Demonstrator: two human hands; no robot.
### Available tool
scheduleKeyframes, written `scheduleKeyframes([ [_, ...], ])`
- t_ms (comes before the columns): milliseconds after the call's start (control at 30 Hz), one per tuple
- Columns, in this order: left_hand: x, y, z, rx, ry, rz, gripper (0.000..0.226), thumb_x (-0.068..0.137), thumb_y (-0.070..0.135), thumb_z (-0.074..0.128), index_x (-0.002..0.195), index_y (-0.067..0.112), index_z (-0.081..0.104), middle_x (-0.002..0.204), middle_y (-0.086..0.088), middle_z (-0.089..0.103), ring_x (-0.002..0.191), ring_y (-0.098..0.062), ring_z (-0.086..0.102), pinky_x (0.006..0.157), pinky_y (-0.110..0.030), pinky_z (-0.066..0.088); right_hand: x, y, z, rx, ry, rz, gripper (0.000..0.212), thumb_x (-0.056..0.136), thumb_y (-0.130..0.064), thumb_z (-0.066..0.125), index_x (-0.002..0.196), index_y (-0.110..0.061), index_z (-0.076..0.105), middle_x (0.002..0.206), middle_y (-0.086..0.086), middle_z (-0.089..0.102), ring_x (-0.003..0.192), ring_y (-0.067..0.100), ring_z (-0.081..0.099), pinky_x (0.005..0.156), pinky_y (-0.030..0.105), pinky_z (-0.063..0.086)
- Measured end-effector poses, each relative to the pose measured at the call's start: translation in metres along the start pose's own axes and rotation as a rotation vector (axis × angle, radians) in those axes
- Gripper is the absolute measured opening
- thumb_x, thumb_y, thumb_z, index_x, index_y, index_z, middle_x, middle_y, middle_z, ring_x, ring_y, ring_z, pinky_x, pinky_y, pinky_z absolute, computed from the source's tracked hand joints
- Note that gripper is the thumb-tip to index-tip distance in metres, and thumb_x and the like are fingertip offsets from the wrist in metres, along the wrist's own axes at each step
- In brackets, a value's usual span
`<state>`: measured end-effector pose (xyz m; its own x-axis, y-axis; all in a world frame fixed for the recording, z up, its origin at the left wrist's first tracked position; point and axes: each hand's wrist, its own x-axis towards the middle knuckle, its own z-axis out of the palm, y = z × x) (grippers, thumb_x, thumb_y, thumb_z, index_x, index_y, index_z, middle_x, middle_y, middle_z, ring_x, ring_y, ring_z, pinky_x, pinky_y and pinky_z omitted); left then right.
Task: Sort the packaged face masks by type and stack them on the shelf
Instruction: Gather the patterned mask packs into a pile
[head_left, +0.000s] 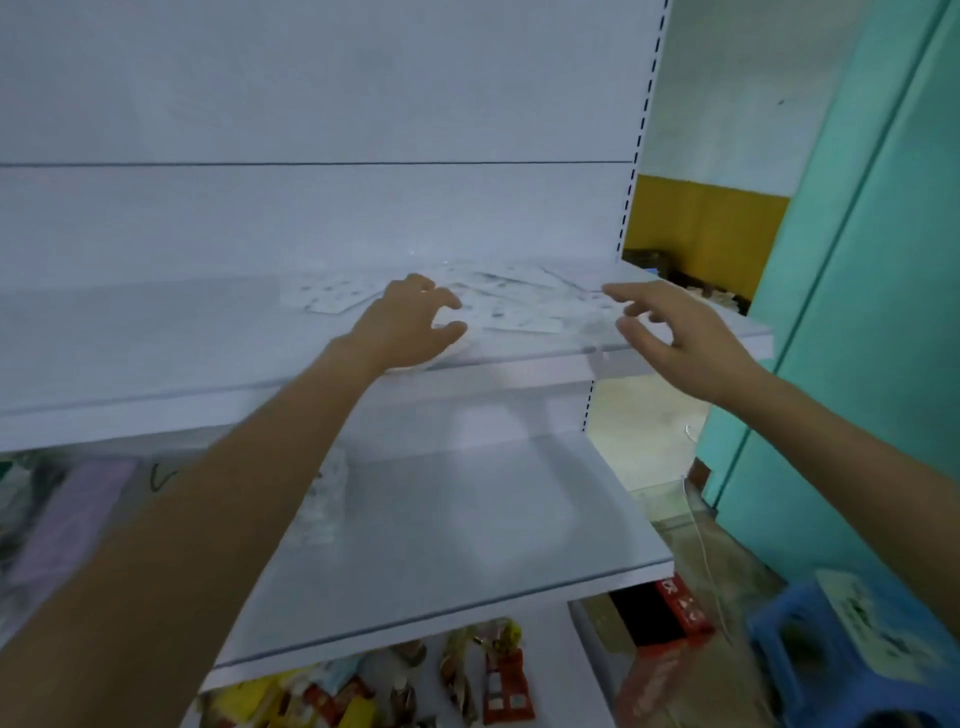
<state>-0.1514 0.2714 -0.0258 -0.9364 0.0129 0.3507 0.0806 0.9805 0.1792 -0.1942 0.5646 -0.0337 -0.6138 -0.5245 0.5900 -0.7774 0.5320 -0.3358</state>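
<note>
The packaged masks (519, 306) lie scattered toward the right end of the upper shelf (156, 338). The left hand (410, 327) hovers over them and the right hand (685, 343) is at the front edge. Both grips are loose and hold nothing. It would be best to gather matching packs flat and square their edges before stacking.
</note>
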Motion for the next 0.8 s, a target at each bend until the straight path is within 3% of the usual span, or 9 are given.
scheduleKeyframes([
  [67, 0.016, -0.004, 0.000, 0.001, -0.062, -0.010, 0.041, 0.095, 0.036, 0.049, 0.131, 0.017, 0.051, 0.140, -0.013, 0.044, 0.134, -0.027, 0.031, 0.110, -0.038, 0.026, 0.019, 0.035, -0.018, -0.026, -0.039, 0.080, 0.037, 0.096, -0.022, 0.047, 0.133, -0.019, 0.048, 0.127, 0.006, 0.055, 0.107, 0.016, 0.054, 0.089, 0.034, 0.044],
  [200, 0.041, -0.006, 0.003, -0.040, -0.116, -0.008, 0.042, 0.096, 0.035, 0.045, 0.134, 0.017, 0.048, 0.143, -0.008, 0.042, 0.136, -0.021, 0.029, 0.110, -0.034, 0.022, 0.070, 0.083, -0.023, -0.023, -0.090, 0.260, 0.038, 0.097, -0.023, 0.048, 0.134, -0.017, 0.046, 0.130, 0.011, 0.053, 0.111, 0.024, 0.054, 0.083, 0.028, 0.040],
  [300, 0.060, -0.013, 0.008, -0.048, -0.219, -0.016, 0.043, 0.094, 0.043, 0.045, 0.134, 0.027, 0.048, 0.146, -0.003, 0.038, 0.138, -0.018, 0.028, 0.114, -0.037, 0.021, 0.113, 0.100, -0.003, 0.034, -0.194, 0.401, 0.046, 0.096, -0.030, 0.049, 0.138, -0.016, 0.040, 0.138, 0.013, 0.045, 0.120, 0.028, 0.049, 0.093, 0.036, 0.042],
  [433, 0.087, -0.021, 0.018, -0.067, -0.322, 0.070, 0.046, 0.091, 0.049, 0.043, 0.134, 0.031, 0.047, 0.146, 0.003, 0.039, 0.137, -0.015, 0.029, 0.115, -0.037, 0.020, 0.156, 0.110, 0.022, 0.019, -0.295, 0.535, 0.058, 0.094, -0.037, 0.051, 0.142, -0.012, 0.031, 0.146, 0.015, 0.035, 0.129, 0.031, 0.039, 0.103, 0.034, 0.033],
  [600, 0.126, -0.022, 0.025, -0.123, -0.284, 0.091, 0.038, 0.094, 0.043, 0.044, 0.127, 0.026, 0.054, 0.134, 0.004, 0.050, 0.125, -0.012, 0.044, 0.101, -0.022, 0.029, 0.186, 0.130, 0.037, -0.123, -0.411, 0.625, 0.076, 0.092, -0.048, 0.048, 0.147, -0.005, 0.019, 0.155, 0.012, 0.020, 0.138, 0.030, 0.028, 0.108, 0.035, 0.026],
  [700, 0.143, -0.025, 0.034, -0.145, -0.271, 0.079, 0.037, 0.095, 0.041, 0.044, 0.128, 0.026, 0.052, 0.132, 0.003, 0.051, 0.119, -0.013, 0.048, 0.093, -0.019, 0.032, 0.193, 0.138, 0.042, -0.200, -0.513, 0.701, 0.084, 0.084, -0.053, 0.058, 0.143, -0.002, 0.027, 0.150, 0.015, 0.030, 0.132, 0.032, 0.036, 0.104, 0.036, 0.032],
  [800, 0.152, -0.029, 0.043, -0.183, -0.208, 0.058, 0.035, 0.095, 0.039, 0.047, 0.127, 0.026, 0.053, 0.129, 0.003, 0.053, 0.113, -0.009, 0.048, 0.090, -0.017, 0.031, 0.200, 0.142, 0.041, -0.154, -0.489, 0.715, 0.078, 0.079, -0.036, 0.072, 0.138, -0.001, 0.036, 0.141, 0.017, 0.040, 0.123, 0.033, 0.045, 0.100, 0.038, 0.039],
])
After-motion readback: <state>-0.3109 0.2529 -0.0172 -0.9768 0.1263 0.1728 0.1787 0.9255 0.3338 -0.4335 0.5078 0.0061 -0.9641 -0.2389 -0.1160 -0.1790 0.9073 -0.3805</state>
